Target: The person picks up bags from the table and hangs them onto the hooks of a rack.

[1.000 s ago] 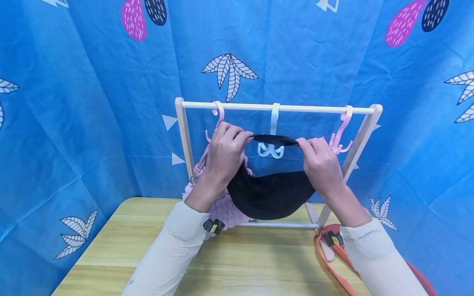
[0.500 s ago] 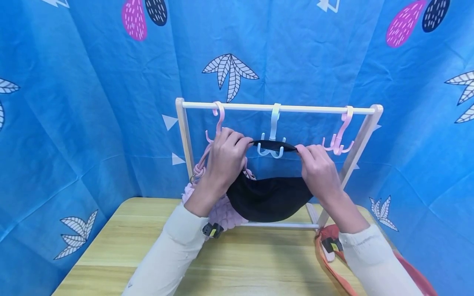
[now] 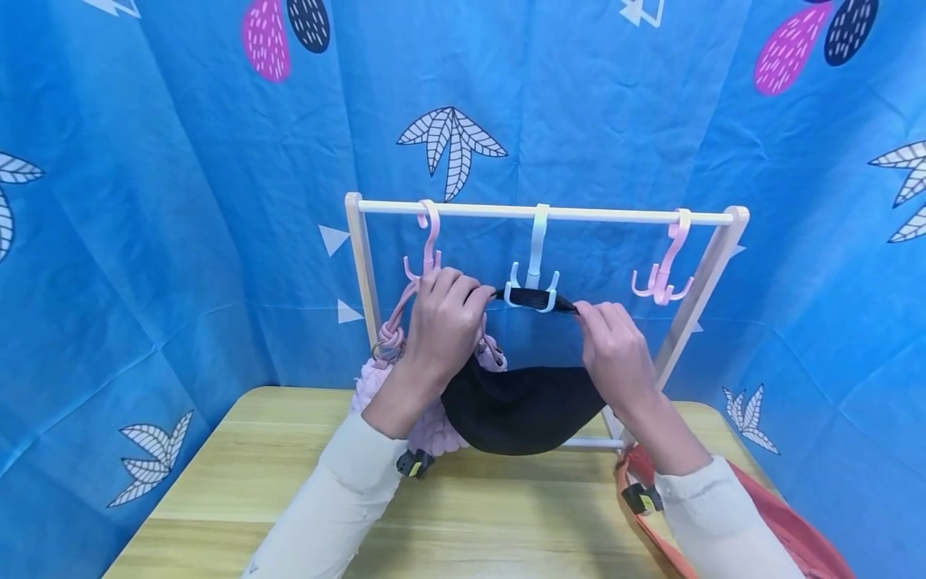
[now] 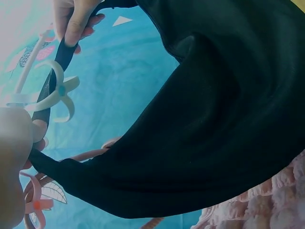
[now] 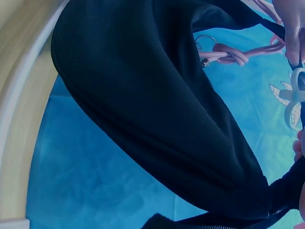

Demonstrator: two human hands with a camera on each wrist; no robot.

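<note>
A black crescent-shaped shoulder bag [image 3: 522, 414] hangs between my two hands, its strap [image 3: 530, 298] stretched across the top. My left hand [image 3: 443, 328] pinches the strap on one side, and my right hand [image 3: 616, 347] pinches it on the other. The middle of the strap overlaps the lower prongs of the pale blue hook [image 3: 537, 240], lying behind the front prongs in the head view. In the left wrist view the strap crosses between that hook's prongs [image 4: 62, 90]. The bag's body [image 5: 128, 95] droops below, in front of the rack.
A wooden rack with a white rail [image 3: 608, 215] stands on the table [image 3: 217, 482]. A pink hook [image 3: 432, 229] at left carries a fluffy pink bag [image 3: 434, 430], partly hidden by my left arm. Another pink hook [image 3: 661, 283] hangs at right. An orange-red bag [image 3: 788, 519] lies by my right forearm.
Both hands have moved down with the black bag. Its strap has dropped from in front of the blue hook's upper prongs to the level of the lower prongs, behind the front ones.
</note>
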